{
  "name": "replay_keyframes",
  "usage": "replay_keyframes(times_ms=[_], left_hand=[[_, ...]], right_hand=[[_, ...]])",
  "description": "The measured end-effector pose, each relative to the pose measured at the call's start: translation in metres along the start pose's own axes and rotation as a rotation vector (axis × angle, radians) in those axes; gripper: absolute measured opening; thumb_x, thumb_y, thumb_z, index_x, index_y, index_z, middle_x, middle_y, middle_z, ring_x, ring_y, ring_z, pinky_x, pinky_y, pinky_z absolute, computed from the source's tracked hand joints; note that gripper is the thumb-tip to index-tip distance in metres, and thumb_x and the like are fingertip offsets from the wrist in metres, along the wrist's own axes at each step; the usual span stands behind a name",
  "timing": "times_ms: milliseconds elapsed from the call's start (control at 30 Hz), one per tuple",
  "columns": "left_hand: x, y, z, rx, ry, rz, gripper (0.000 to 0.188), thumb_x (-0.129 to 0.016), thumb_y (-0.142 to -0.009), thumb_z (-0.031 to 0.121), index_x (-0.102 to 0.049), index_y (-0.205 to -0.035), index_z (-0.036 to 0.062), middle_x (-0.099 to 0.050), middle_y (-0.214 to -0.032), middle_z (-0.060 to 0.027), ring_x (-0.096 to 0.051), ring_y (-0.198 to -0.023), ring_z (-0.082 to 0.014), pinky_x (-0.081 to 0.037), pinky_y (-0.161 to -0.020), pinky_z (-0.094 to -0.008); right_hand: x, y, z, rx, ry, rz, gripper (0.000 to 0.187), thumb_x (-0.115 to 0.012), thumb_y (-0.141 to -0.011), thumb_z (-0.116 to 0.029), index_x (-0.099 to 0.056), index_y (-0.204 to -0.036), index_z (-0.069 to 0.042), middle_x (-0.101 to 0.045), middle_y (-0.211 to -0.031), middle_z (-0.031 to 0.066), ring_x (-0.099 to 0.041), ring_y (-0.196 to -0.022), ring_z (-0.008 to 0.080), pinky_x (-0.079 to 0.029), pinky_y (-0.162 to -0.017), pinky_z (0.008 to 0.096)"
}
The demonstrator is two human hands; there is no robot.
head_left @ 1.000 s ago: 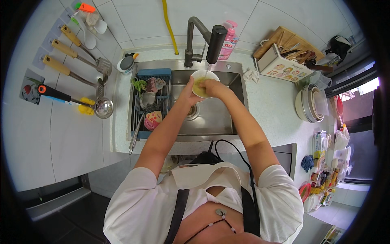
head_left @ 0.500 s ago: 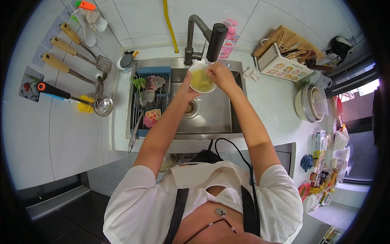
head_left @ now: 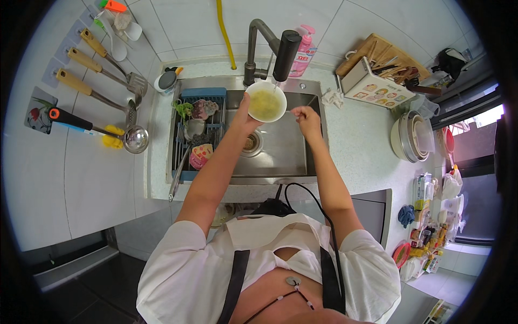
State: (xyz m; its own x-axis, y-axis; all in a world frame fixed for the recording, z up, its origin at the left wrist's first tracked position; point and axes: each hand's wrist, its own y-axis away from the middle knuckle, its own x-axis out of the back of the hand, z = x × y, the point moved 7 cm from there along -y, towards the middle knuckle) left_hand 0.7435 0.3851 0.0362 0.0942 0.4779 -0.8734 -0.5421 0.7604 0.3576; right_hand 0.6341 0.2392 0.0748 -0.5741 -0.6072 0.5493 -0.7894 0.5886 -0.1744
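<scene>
My left hand is wrapped round the side of a white bowl, its thumb at the rim, and holds it above the sink under the tap's black spout. Cloudy yellowish liquid with pale bits fills much of the bowl. A thin stream seems to fall from the spout into it. To the right of the bowl my right hand is closed in a pinch over the sink. Something small and pale pokes out from its fingertips toward the bowl, too small to name.
The steel sink has a drying rack with utensils and sponges on its left. Behind stand the tap and a pink pump bottle. A utensil holder and stacked bowls are on the right counter. Ladles and spatulas hang at left.
My right hand has come out of the bowl and moved right and down, clear of its rim. The bowl has shifted slightly left in my left hand.
</scene>
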Motion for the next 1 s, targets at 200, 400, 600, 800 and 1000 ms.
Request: replay_keyframes(times_ms=[200,400,600,800,1000], left_hand=[[0.008,-0.004,0.004,-0.032,0.009,-0.033,0.052,-0.045,-0.082,0.047,-0.038,-0.121,0.013,-0.044,-0.123,-0.0093,-0.042,-0.113,-0.0291,-0.035,-0.092,-0.0509],[0.007,0.002,0.006,-0.046,-0.002,0.004,0.051,-0.048,-0.081,0.046,-0.039,-0.12,0.0147,-0.044,-0.122,-0.0082,-0.043,-0.112,-0.0291,-0.036,-0.089,-0.0526],[0.002,0.008,0.003,-0.018,0.031,0.003,0.05,-0.041,-0.084,0.047,-0.039,-0.122,0.0141,-0.043,-0.123,-0.0094,-0.042,-0.113,-0.0296,-0.035,-0.092,-0.051],[0.003,0.011,-0.001,-0.002,0.002,0.035,0.052,-0.041,-0.083,0.05,-0.039,-0.122,0.0148,-0.042,-0.124,-0.0093,-0.042,-0.114,-0.0297,-0.035,-0.091,-0.0515],[0.018,0.011,-0.014,0.052,0.028,0.061,0.052,-0.044,-0.081,0.05,-0.039,-0.121,0.0155,-0.042,-0.124,-0.0089,-0.041,-0.114,-0.0301,-0.034,-0.091,-0.0519]], right_hand=[[-0.014,0.031,0.051,-0.173,-0.069,-0.092,0.025,-0.046,-0.072,0.005,-0.064,-0.085,-0.007,-0.061,-0.078,0.0083,-0.059,-0.069,0.0149,-0.045,-0.066,0.025],[-0.016,0.041,0.063,-0.273,-0.165,-0.121,0.028,-0.043,-0.072,0.003,-0.064,-0.088,-0.007,-0.063,-0.075,0.0071,-0.06,-0.072,0.0131,-0.045,-0.065,0.0242],[-0.011,0.043,0.061,-0.313,-0.167,-0.131,0.03,-0.043,-0.071,0.002,-0.064,-0.089,-0.007,-0.062,-0.075,0.0063,-0.058,-0.067,0.012,-0.045,-0.064,0.0239],[-0.005,0.047,0.059,-0.302,-0.144,-0.105,0.028,-0.046,-0.07,0.003,-0.064,-0.089,-0.007,-0.062,-0.078,0.0059,-0.057,-0.068,0.0121,-0.045,-0.065,0.0236],[-0.004,0.051,0.059,-0.261,-0.161,-0.104,0.026,-0.042,-0.074,0.005,-0.061,-0.089,-0.003,-0.056,-0.074,0.0021,-0.051,-0.064,0.0083,-0.04,-0.056,0.0203]])
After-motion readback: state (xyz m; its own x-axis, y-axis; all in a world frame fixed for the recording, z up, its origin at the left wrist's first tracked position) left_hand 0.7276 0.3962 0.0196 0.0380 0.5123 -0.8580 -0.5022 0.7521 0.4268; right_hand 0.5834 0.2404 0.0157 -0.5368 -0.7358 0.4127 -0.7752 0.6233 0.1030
